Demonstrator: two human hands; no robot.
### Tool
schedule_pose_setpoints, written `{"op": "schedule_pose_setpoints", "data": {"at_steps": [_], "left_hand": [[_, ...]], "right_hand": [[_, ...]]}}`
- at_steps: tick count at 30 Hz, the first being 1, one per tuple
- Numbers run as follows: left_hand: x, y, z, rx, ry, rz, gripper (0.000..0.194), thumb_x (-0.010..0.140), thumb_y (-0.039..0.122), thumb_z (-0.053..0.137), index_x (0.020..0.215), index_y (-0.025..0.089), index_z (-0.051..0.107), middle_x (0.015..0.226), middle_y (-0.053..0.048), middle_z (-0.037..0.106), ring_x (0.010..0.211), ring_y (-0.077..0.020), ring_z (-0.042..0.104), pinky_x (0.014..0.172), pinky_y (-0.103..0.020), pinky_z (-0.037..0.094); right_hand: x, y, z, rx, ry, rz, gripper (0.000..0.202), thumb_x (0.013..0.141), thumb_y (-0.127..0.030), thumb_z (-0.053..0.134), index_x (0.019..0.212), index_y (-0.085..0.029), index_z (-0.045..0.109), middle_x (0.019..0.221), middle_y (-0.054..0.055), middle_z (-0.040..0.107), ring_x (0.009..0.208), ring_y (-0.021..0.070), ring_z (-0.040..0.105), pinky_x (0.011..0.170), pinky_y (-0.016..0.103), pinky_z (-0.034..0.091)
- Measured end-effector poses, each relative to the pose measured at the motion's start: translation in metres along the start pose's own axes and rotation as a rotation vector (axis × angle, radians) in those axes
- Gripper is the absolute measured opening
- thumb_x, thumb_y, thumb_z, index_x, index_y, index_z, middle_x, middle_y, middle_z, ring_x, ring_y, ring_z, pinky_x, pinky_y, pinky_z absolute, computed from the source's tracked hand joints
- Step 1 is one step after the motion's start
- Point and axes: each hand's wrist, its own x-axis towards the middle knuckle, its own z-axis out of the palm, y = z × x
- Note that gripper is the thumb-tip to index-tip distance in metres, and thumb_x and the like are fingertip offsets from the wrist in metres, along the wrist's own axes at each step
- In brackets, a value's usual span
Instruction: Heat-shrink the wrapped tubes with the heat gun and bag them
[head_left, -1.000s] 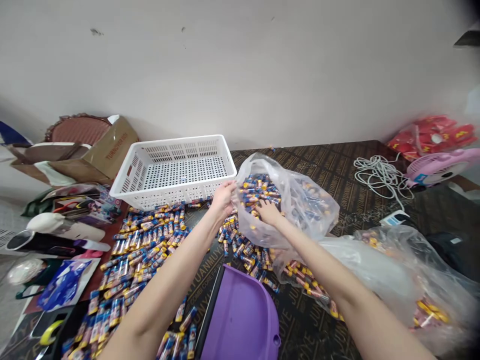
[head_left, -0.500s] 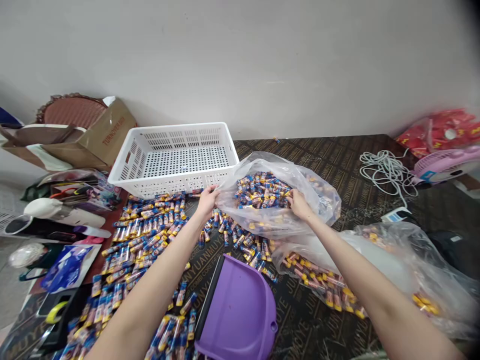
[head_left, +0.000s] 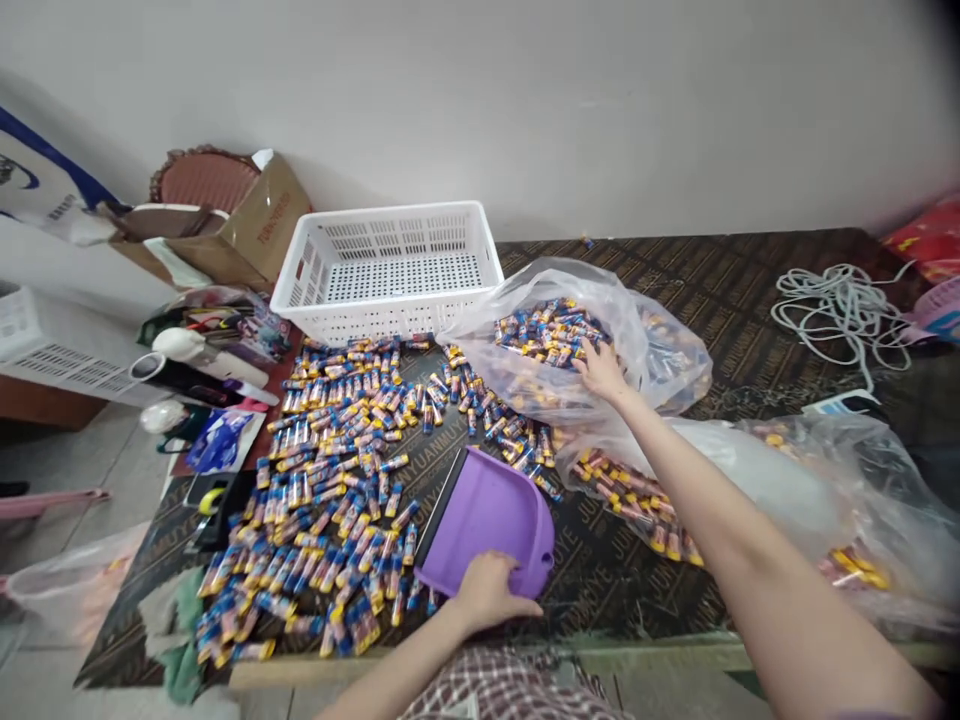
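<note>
My left hand [head_left: 491, 592] is at the near edge of a purple dustpan [head_left: 499, 515], its fingers over the pan and the thumb spread apart; no firm grip shows. My right hand [head_left: 600, 372] lies with fingers apart at the mouth of a clear plastic bag [head_left: 517, 385], over the small wrapped tubes [head_left: 551, 328] inside it. These tubes have blue and yellow ends. Many more loose tubes [head_left: 330, 480] are spread on the dark printed board [head_left: 592, 590] left of the dustpan.
Behind the loose tubes stands a white plastic crate [head_left: 386, 315]. A second clear bag [head_left: 780, 480] with pink and yellow tubes lies at the right, below a coiled white cable [head_left: 840, 315]. At the left are a cardboard box [head_left: 262, 225], bottles and a tape dispenser [head_left: 217, 505].
My left hand has let go of the bag's rim and moved down to the dustpan. My right hand stays at the bag, its fingers now more spread. The view has shifted.
</note>
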Motion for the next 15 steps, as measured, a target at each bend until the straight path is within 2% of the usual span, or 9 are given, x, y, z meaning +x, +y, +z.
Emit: {"op": "schedule_pose_setpoints", "data": {"at_steps": [1, 3, 4, 6, 8, 10, 12, 13, 15], "left_hand": [[-0.003, 0.006, 0.011, 0.065, -0.024, 0.002, 0.046, 0.056, 0.053, 0.068, 0.09, 0.024, 0.066, 0.087, -0.012, 0.067, 0.086, -0.0311, 0.06, 0.074, -0.04, 0.042], [-0.007, 0.013, 0.017, 0.116, -0.029, -0.02, 0.03, 0.064, 0.044, 0.065, 0.086, 0.024, 0.066, 0.08, -0.011, 0.067, 0.081, -0.0303, 0.061, 0.072, -0.04, 0.042], [-0.011, 0.014, 0.013, 0.103, -0.008, -0.036, 0.024, 0.068, 0.04, 0.063, 0.086, 0.023, 0.066, 0.078, -0.01, 0.066, 0.079, -0.0297, 0.062, 0.071, -0.039, 0.041], [-0.023, 0.012, -0.008, 0.025, 0.06, -0.067, 0.024, 0.072, 0.037, 0.059, 0.09, 0.022, 0.065, 0.081, -0.011, 0.066, 0.081, -0.0294, 0.061, 0.071, -0.039, 0.041], [-0.045, 0.009, -0.042, -0.094, 0.171, -0.093, 0.033, 0.072, 0.038, 0.06, 0.099, 0.019, 0.063, 0.089, -0.013, 0.066, 0.086, -0.0296, 0.059, 0.075, -0.039, 0.041], [-0.074, 0.008, -0.08, -0.286, 0.32, -0.109, 0.042, 0.072, 0.038, 0.059, 0.109, 0.018, 0.058, 0.1, -0.012, 0.064, 0.092, -0.0262, 0.057, 0.081, -0.037, 0.041], [-0.106, 0.01, -0.113, -0.532, 0.31, -0.085, 0.043, 0.073, 0.039, 0.058, 0.11, 0.018, 0.057, 0.1, -0.009, 0.063, 0.088, -0.0221, 0.057, 0.079, -0.033, 0.043], [-0.121, 0.011, -0.124, -0.627, 0.301, -0.082, 0.043, 0.073, 0.039, 0.058, 0.11, 0.018, 0.057, 0.101, -0.008, 0.063, 0.089, -0.0211, 0.057, 0.079, -0.032, 0.044], [-0.146, 0.016, -0.136, -0.722, 0.318, -0.115, 0.044, 0.071, 0.039, 0.06, 0.11, 0.019, 0.058, 0.104, -0.007, 0.062, 0.091, -0.0206, 0.056, 0.081, -0.031, 0.044]], "right_hand": [[-0.013, -0.007, -0.002, 0.012, 0.036, -0.082, 0.047, 0.086, -0.039, 0.042, 0.125, -0.013, 0.044, 0.126, 0.02, 0.043, 0.121, 0.033, 0.034, 0.095, 0.048, 0.027], [-0.048, -0.016, -0.002, 0.09, 0.14, -0.235, 0.045, 0.088, -0.036, 0.039, 0.127, -0.016, 0.042, 0.128, 0.017, 0.041, 0.123, 0.0301, 0.03, 0.098, 0.046, 0.023], [-0.071, -0.018, 0.001, 0.148, 0.177, -0.275, 0.042, 0.089, -0.035, 0.035, 0.126, -0.016, 0.043, 0.126, 0.017, 0.043, 0.121, 0.0283, 0.034, 0.098, 0.044, 0.025], [-0.125, -0.017, 0.014, 0.248, 0.15, -0.222, 0.039, 0.091, -0.032, 0.028, 0.121, -0.016, 0.046, 0.116, 0.016, 0.049, 0.112, 0.026, 0.042, 0.094, 0.04, 0.031], [-0.185, -0.011, 0.037, 0.259, 0.039, -0.129, 0.038, 0.091, -0.032, 0.023, 0.115, -0.015, 0.048, 0.105, 0.015, 0.053, 0.102, 0.0253, 0.048, 0.088, 0.04, 0.036], [-0.243, -0.011, 0.064, 0.254, -0.06, -0.122, 0.038, 0.09, -0.035, 0.027, 0.111, -0.014, 0.05, 0.095, 0.014, 0.055, 0.091, 0.0255, 0.054, 0.078, 0.038, 0.042], [-0.294, -0.022, 0.091, 0.247, -0.22, -0.182, 0.04, 0.083, -0.042, 0.043, 0.113, -0.017, 0.051, 0.096, 0.012, 0.055, 0.082, 0.0237, 0.058, 0.067, 0.033, 0.046], [-0.314, -0.032, 0.103, 0.2, -0.386, -0.25, 0.048, 0.08, -0.045, 0.046, 0.12, -0.019, 0.046, 0.103, 0.012, 0.054, 0.083, 0.0241, 0.058, 0.066, 0.032, 0.046], [-0.34, -0.058, 0.123, 0.161, -0.541, -0.339, 0.059, 0.074, -0.045, 0.055, 0.127, -0.021, 0.041, 0.109, 0.012, 0.052, 0.088, 0.0261, 0.058, 0.067, 0.032, 0.046]]}}
